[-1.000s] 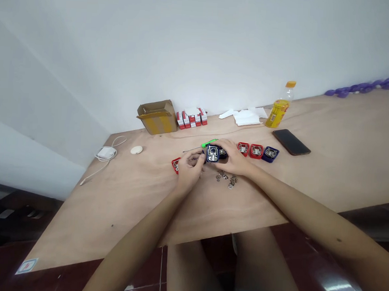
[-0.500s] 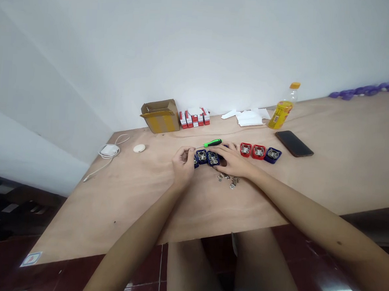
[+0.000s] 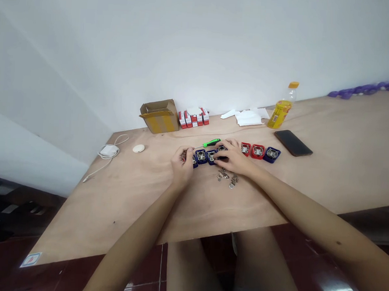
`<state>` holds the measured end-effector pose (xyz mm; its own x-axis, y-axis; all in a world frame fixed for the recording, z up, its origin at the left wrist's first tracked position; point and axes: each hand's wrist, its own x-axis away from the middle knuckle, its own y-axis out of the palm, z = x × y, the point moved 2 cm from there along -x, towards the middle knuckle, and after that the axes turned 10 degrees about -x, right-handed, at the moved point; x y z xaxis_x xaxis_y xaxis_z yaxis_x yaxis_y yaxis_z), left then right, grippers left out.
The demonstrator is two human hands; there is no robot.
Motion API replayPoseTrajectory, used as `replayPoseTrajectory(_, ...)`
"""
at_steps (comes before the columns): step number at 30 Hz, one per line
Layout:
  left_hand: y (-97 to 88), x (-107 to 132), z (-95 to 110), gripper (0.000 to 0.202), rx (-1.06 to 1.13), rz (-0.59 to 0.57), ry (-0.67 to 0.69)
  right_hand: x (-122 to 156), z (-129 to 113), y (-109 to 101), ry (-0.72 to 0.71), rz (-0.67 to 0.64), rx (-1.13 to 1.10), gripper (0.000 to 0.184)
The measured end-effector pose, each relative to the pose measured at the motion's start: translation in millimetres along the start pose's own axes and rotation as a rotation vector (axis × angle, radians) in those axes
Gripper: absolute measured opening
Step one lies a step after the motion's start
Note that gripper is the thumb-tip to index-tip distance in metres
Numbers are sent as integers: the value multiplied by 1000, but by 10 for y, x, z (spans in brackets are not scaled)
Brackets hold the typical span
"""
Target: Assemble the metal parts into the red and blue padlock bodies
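A row of small square blue cases with silvery metal parts inside runs between my two hands. My left hand (image 3: 182, 166) is closed at the row's left end, its thumb beside a blue case (image 3: 195, 162); a sliver of red shows among its fingers, too hidden to name. In the middle lies another blue case (image 3: 201, 156). My right hand (image 3: 233, 159) arches over the right end, fingers and thumb round a blue case (image 3: 222, 150). Its thumb tip is by the neighbouring blue case (image 3: 211, 157). Loose small metal pieces (image 3: 233, 181) lie below my right hand.
Behind the row lies a green and black screwdriver (image 3: 212, 142). Right of my hand sit red cases (image 3: 258, 151) and a blue case (image 3: 272, 154), then a phone (image 3: 293, 143) and a bottle (image 3: 280, 111). Further back stand an open carton (image 3: 161, 121), small red-white boxes (image 3: 194, 120) and papers (image 3: 249, 118).
My right hand's fingers have drawn back from the middle blue case and rest round the blue case to its right, now more visible. My left hand has hardly moved.
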<state>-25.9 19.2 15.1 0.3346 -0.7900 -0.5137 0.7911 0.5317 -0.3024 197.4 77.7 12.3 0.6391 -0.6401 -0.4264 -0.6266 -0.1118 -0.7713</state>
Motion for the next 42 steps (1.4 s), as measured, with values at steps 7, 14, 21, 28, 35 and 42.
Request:
replayPoseTrajectory(7, 85, -21, -92, 15, -507, -258, 471, 5, 55, 53, 1, 17, 4, 16)
replayPoseTrajectory(14, 126, -8, -121, 4, -540, -378, 491, -14, 54, 69, -54, 41, -23, 8)
replayPoseTrajectory(21, 146, 37, -65, 12, -483, -447, 536, -28, 119, 89, -4, 55, -12, 15)
replayPoseTrajectory(28, 114, 64, -3, 16, -446, -515, 615, -5, 117, 85, -4, 20, 1, 25)
replayPoseTrajectory(35, 34, -4, 21, 57, -588, -531, 585, -11, 68, 85, -34, -20, -11, 30)
replayPoseTrajectory(42, 67, 19, -45, 49, -659, -593, 540, -9, 40, 76, -33, -40, -26, 30)
